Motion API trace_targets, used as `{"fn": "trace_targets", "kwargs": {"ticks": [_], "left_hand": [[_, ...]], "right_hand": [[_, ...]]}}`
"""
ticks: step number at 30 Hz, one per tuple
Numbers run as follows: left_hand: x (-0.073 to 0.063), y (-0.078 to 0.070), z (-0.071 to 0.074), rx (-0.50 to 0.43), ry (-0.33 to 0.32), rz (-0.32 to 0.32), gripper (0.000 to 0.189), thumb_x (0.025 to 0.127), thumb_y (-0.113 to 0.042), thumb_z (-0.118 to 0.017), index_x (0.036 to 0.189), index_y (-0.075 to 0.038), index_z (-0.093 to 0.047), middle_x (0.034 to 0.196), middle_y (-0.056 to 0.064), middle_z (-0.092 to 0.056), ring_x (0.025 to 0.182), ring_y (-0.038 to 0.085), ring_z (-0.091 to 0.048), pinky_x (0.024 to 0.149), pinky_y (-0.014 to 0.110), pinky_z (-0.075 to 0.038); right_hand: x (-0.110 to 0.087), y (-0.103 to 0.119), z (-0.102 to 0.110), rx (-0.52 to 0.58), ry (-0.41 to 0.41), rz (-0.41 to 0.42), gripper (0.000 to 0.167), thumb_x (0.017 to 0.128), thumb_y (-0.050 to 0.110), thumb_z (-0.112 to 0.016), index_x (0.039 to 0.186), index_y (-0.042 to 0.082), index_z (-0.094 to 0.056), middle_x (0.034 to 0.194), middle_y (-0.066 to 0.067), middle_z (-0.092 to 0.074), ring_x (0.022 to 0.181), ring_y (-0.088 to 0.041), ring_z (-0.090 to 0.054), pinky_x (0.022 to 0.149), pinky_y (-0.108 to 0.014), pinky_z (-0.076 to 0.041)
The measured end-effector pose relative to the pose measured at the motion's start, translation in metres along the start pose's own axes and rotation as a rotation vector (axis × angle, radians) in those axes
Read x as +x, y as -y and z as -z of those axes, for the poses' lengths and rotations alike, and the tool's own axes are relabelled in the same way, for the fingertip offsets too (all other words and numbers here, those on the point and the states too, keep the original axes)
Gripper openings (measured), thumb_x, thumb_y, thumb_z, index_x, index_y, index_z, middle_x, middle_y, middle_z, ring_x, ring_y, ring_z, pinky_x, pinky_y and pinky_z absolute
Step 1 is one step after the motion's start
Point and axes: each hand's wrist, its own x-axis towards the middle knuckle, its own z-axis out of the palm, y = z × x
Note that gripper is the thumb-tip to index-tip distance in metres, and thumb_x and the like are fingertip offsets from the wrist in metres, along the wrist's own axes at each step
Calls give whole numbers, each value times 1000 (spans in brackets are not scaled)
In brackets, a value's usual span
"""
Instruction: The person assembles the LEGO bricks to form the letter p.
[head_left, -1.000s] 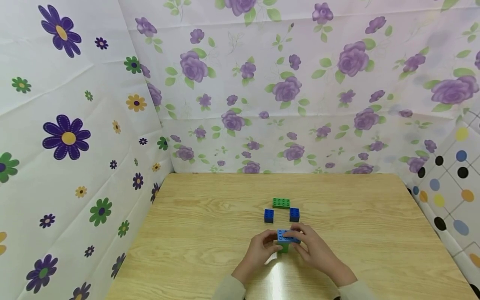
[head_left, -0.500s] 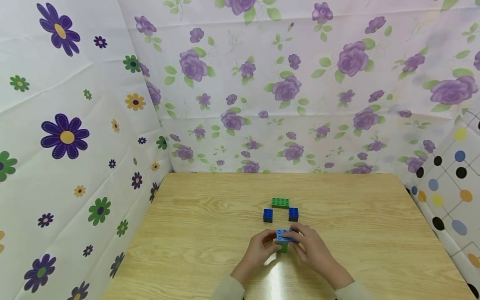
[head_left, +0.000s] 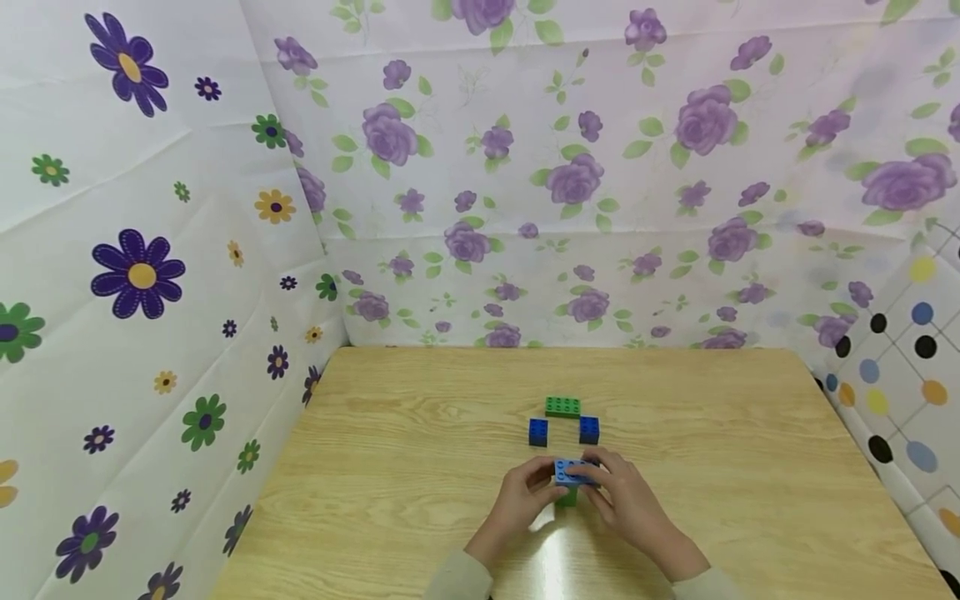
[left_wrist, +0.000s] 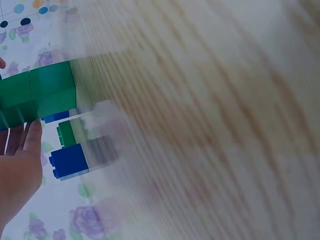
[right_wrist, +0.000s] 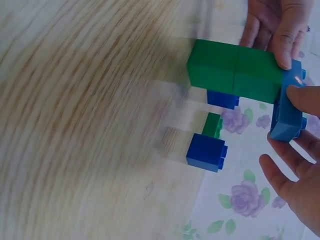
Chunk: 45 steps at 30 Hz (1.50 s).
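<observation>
A light blue brick (head_left: 564,472) caps a stack of two green bricks (right_wrist: 235,70), its studs facing up. Its right part reaches out past the stack. My left hand (head_left: 519,500) grips the upper end of the stack from the left, thumb near the seam below the light blue brick. From the right, my right hand (head_left: 630,502) pinches the light blue brick's overhanging part, thumb on its near side and fingers behind and over it. In the left wrist view, the stack's green side (left_wrist: 52,90) shows above the left hand's fingers.
Beyond the hands, two dark blue bricks (head_left: 537,432) stand apart on the wooden table (head_left: 405,467). A flat green brick (head_left: 562,407) lies just behind them. Flower-patterned sheets (head_left: 465,167) border the back and left, and a dotted sheet (head_left: 900,375) the right.
</observation>
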Motion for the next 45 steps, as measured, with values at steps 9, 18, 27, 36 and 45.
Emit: {"fn": "trace_targets", "kwargs": {"ticks": [9, 18, 27, 36, 45], "left_hand": [[2, 0, 0, 1, 0, 8, 35, 86, -9, -72, 120, -7, -64, 122, 8, -63, 118, 26, -58, 100, 33, -49], [3, 2, 1, 28, 2, 16, 35, 86, -12, -72, 121, -11, -64, 121, 4, -63, 117, 24, -58, 99, 31, -50], [2, 0, 1, 15, -9, 10, 36, 85, -8, -73, 120, -6, -64, 120, 8, -64, 116, 26, -59, 99, 33, -50], [2, 1, 1, 25, -2, -4, 36, 85, -8, -73, 120, -6, -64, 120, 9, -64, 116, 25, -59, 98, 33, -50], [2, 1, 1, 31, -4, -4, 36, 85, -8, -73, 120, -6, -64, 119, 9, -64, 115, 25, -59, 98, 33, -50]], "right_hand": [[0, -4, 3, 143, 103, -96, 38, 83, 7, -76, 115, 25, -69, 118, -1, -55, 106, -21, -55, 81, -42, -55], [11, -6, 12, 345, 60, -99, 36, 89, 11, -70, 124, 18, -63, 119, 0, -59, 109, -29, -59, 84, -48, -56], [28, -18, 20, 397, 70, -150, 39, 92, 10, -66, 130, 14, -58, 119, -3, -61, 108, -22, -58, 85, -49, -55], [41, -32, 16, 447, 79, -149, 37, 94, 13, -63, 131, 10, -56, 120, -6, -61, 106, -33, -58, 85, -50, -55], [56, -41, 7, 515, 165, -206, 42, 93, 8, -64, 133, 5, -52, 124, -18, -59, 110, -35, -58, 90, -52, -53]]}}
